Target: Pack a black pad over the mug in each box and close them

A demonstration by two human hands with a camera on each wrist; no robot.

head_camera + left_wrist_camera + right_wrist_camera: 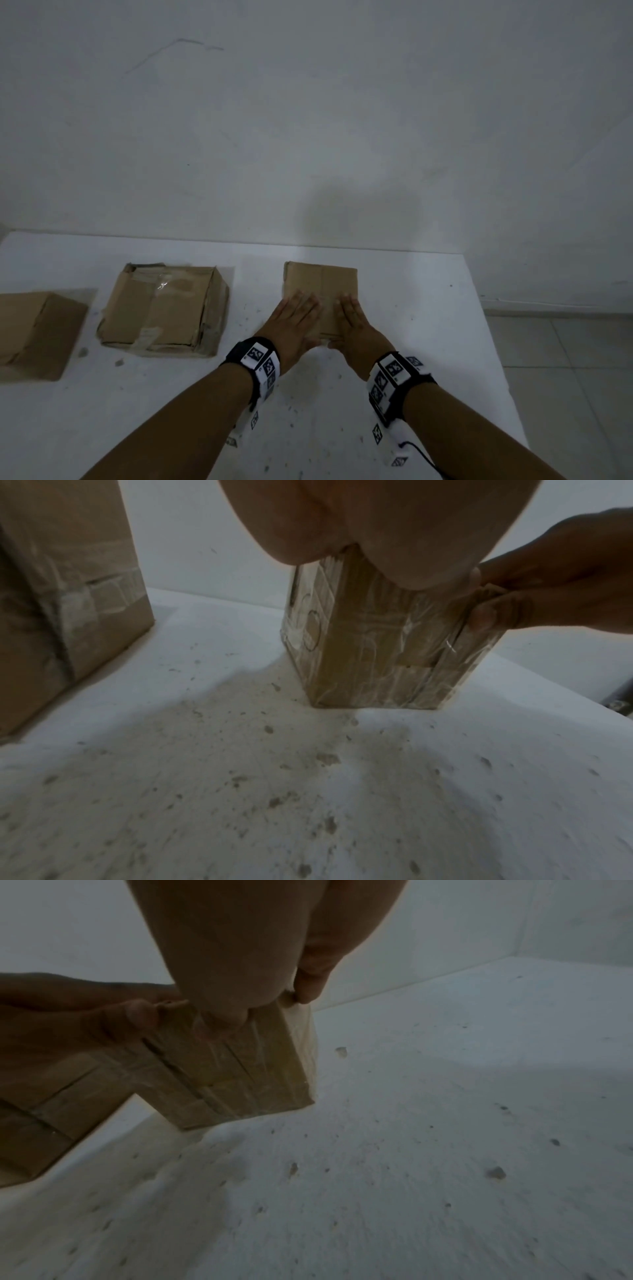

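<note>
Both hands lie flat on the lid of the small box (320,298) at the right of the table (428,308): the left hand (294,320) covers the near left part of the top with its fingers straight and side by side, and the right hand (356,323) does the same on the near right part, so neither grips anything. In the wrist views the thumbs of both hands hang over the near top edge and touch the front face, which is wrapped in clear tape. The top flaps of this box lie level under the palms, with a seam running between the hands, so it looks closed or in the last press of closing. To its left the middle box (164,308) sits shut with worn tape across its top, and at the far left a third box (34,334), partly cut off by the frame, also shows a closed top. No black pad and no mug can be seen anywhere, so whether each mug is covered cannot be checked; presumably both are inside. Judged from how the three lie, the packing appears nearly finished, with little left but pressing these flaps down and letting go.
</note>
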